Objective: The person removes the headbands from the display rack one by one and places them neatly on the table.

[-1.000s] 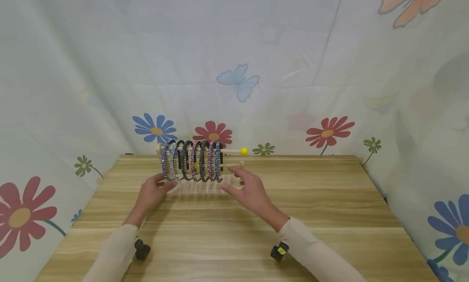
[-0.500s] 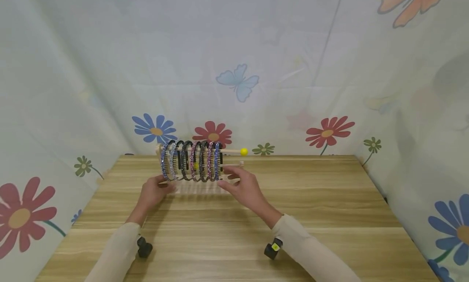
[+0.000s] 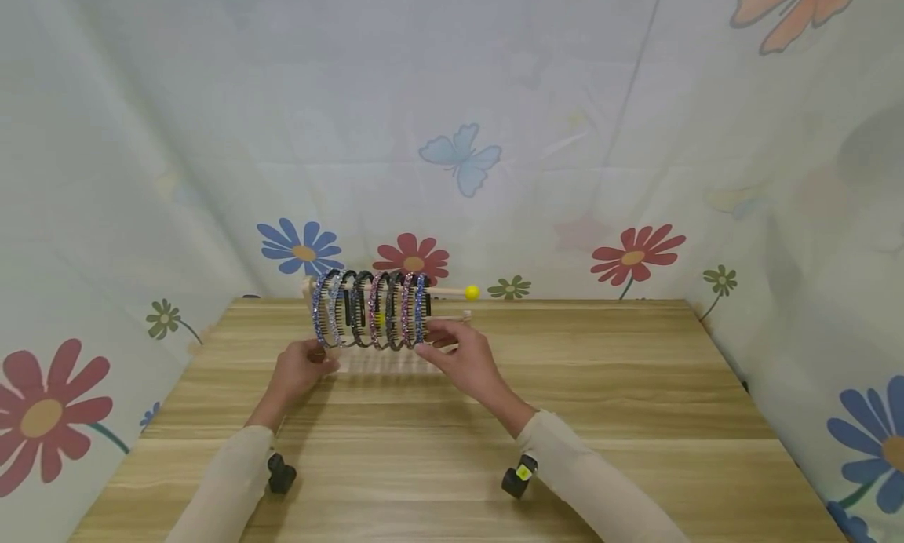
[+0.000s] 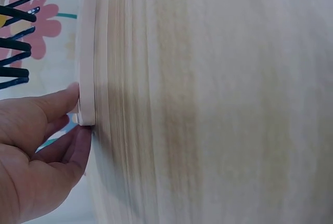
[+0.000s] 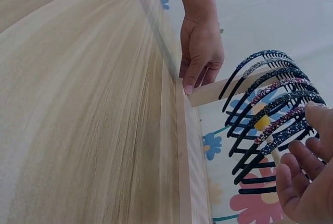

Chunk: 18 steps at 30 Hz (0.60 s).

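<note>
Two hands at a stand full of sparkly headbands

Seven headbands (image 3: 374, 311) hang in a row on a rod of a wooden stand (image 3: 308, 289). They have little black teeth inside. The sparkles are blue, silver, black, pink, dark, pink and blue, going from left to right. A yellow ball (image 3: 472, 293) sits on the right tip of the rod (image 3: 448, 291). The stand is on the back part of a wooden table (image 3: 565, 394), left of the middle.

The left hand (image 3: 295, 370) pinches the left end of the wooden base (image 5: 183, 140) between its thumb and fingers. The right hand (image 3: 468, 360) is at the other end. Its fingers are bent, right at the last blue headband (image 3: 420, 311). I cannot tell if it pinches that one or only touches it.

Both sleeves (image 3: 229, 472) are cream. Behind the table is a pale cloth (image 3: 339, 80) with flowers and butterflies.
</note>
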Each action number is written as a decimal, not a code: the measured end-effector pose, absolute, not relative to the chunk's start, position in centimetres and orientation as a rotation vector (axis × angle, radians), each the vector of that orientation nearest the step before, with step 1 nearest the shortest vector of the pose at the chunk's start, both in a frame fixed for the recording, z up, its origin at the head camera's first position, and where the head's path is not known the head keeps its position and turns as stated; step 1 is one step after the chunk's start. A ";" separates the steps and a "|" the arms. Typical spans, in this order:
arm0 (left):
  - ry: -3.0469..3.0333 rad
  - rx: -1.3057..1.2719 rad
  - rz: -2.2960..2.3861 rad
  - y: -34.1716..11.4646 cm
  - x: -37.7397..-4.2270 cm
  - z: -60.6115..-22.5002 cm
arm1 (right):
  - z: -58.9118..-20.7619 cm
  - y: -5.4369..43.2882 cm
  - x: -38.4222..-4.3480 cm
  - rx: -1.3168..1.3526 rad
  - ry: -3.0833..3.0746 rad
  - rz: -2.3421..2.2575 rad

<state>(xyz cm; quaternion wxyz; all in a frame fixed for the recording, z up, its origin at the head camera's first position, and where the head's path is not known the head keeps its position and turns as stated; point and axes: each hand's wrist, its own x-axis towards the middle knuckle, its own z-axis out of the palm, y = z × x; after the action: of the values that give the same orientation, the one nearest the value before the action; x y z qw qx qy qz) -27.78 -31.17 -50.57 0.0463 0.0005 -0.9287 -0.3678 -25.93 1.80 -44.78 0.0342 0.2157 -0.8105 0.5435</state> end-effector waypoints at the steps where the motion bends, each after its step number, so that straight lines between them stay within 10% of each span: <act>1: -2.833 0.002 -1.121 -31.2 -27.8 -50.6 | -44.8 1.8 -26.0 0.668 -2.485 1.671; 18: -2.829 -0.039 -1.092 -31.5 -27.8 -50.7 | -44.5 1.3 -25.9 0.651 -2.445 1.638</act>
<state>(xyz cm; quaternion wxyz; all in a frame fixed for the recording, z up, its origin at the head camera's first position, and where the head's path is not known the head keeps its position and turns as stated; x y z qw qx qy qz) -27.78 -31.54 -50.74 0.0547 -0.0128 -0.9315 -0.3595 -25.86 1.29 -44.47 0.0636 0.2157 -0.8095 0.5423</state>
